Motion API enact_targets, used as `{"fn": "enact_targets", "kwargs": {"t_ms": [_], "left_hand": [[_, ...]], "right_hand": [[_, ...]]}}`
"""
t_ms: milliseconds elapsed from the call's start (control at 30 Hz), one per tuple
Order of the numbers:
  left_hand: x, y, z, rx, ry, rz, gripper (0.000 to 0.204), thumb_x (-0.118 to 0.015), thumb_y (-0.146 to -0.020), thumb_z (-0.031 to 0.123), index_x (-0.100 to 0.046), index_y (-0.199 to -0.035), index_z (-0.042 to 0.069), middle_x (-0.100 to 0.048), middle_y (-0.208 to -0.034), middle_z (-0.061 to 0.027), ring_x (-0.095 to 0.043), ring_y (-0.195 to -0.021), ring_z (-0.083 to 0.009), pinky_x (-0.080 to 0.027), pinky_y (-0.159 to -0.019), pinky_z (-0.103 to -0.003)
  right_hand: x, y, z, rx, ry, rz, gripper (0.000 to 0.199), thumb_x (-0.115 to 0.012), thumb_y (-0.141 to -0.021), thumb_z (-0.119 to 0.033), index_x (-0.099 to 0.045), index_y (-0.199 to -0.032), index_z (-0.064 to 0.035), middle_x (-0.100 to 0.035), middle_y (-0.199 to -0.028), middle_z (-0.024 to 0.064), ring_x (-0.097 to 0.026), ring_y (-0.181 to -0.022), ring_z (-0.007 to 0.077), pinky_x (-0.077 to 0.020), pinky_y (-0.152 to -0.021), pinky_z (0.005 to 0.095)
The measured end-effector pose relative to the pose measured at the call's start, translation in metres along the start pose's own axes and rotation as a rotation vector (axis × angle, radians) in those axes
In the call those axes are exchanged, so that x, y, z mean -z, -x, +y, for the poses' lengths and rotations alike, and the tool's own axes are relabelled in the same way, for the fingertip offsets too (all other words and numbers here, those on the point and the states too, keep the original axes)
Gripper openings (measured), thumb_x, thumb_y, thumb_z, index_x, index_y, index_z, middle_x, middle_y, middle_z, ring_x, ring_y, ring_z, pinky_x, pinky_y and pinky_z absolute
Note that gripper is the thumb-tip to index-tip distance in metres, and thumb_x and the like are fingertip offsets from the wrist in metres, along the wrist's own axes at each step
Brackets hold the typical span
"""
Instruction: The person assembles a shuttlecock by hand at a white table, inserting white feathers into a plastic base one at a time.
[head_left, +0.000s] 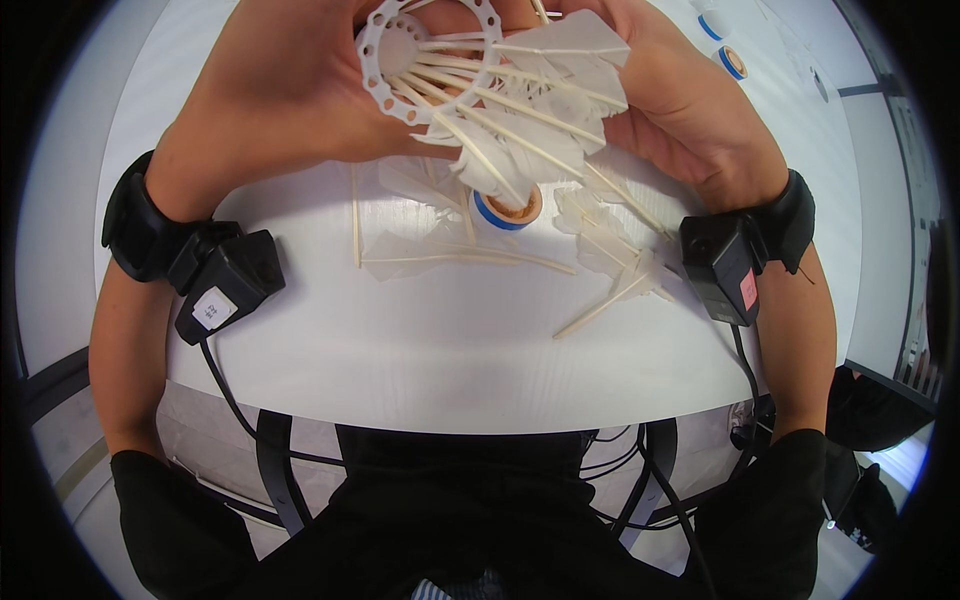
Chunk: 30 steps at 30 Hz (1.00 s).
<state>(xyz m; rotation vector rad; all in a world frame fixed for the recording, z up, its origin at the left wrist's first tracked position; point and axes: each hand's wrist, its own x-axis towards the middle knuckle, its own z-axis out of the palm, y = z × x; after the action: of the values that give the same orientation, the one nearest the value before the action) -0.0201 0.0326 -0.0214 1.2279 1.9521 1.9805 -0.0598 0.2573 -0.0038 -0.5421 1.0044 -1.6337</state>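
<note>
At the top of the head view I see a shuttlecock (545, 95) with white feathers and pale shafts running through a white ring (372, 75) pierced with holes. My left hand (290, 85) is closed around the ring end, its fingertips mostly hidden. Close beside the feathers, my right hand (680, 110) curls inward; a thin pale shaft (541, 12) shows near its fingers, but whatever they grip is hidden. Loose feathers (470, 257) lie on the table beneath, and more feathers (610, 250) sit in a small cluster to the right.
A blue-edged tape roll (507, 210) stands on the white table (450, 350) under the shuttlecock. Another tape roll (732, 63) is at the far right, near a further blue-banded roll (713, 24). Cables (225, 385) run from the black wrist devices (232, 285) past the table's front edge.
</note>
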Motion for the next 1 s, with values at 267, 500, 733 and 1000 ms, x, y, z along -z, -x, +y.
{"fn": "enact_targets", "kwargs": {"t_ms": [267, 500, 733, 1000], "left_hand": [[0.012, 0.004, 0.008, 0.095, -0.121, -0.018, 0.052, -0.088, -0.072, 0.007, -0.044, -0.100, 0.005, -0.066, -0.103, -0.0099, -0.065, -0.092, -0.0117, -0.055, -0.081, -0.022], [0.005, 0.003, 0.002, 0.063, -0.143, 0.001, 0.059, -0.087, -0.065, 0.004, -0.045, -0.106, 0.008, -0.062, -0.101, -0.0015, -0.058, -0.089, -0.0052, -0.049, -0.077, -0.020], [0.007, -0.001, 0.014, 0.084, -0.305, -0.037, 0.061, -0.087, -0.061, 0.005, -0.045, -0.106, 0.007, -0.059, -0.098, 0.0003, -0.056, -0.087, -0.0042, -0.047, -0.076, -0.019], [0.004, -0.001, 0.006, -0.005, -0.315, -0.075, 0.065, -0.092, -0.061, 0.017, -0.046, -0.107, 0.006, -0.057, -0.098, -0.0002, -0.057, -0.084, -0.0042, -0.048, -0.074, -0.018]], "right_hand": [[-0.004, 0.004, -0.006, -0.021, -0.058, 0.050, 0.046, -0.068, -0.088, 0.004, -0.048, -0.130, 0.0087, -0.064, -0.117, 0.0182, -0.068, -0.102, 0.0226, -0.0535, -0.100, 0.0337], [0.014, -0.003, 0.007, 0.056, -0.035, -0.070, 0.047, -0.065, -0.089, 0.005, -0.048, -0.132, 0.0105, -0.063, -0.119, 0.0204, -0.067, -0.105, 0.0249, -0.0544, -0.101, 0.0356], [-0.017, 0.002, -0.007, -0.025, 0.152, 0.188, 0.051, -0.067, -0.089, 0.005, -0.046, -0.136, 0.0108, -0.058, -0.129, 0.0234, -0.064, -0.115, 0.0277, -0.0516, -0.107, 0.0381], [-0.013, 0.004, -0.001, -0.036, 0.161, 0.231, 0.052, -0.068, -0.089, 0.004, -0.045, -0.135, 0.0083, -0.059, -0.130, 0.0207, -0.064, -0.117, 0.0261, -0.0527, -0.105, 0.0374]]}}
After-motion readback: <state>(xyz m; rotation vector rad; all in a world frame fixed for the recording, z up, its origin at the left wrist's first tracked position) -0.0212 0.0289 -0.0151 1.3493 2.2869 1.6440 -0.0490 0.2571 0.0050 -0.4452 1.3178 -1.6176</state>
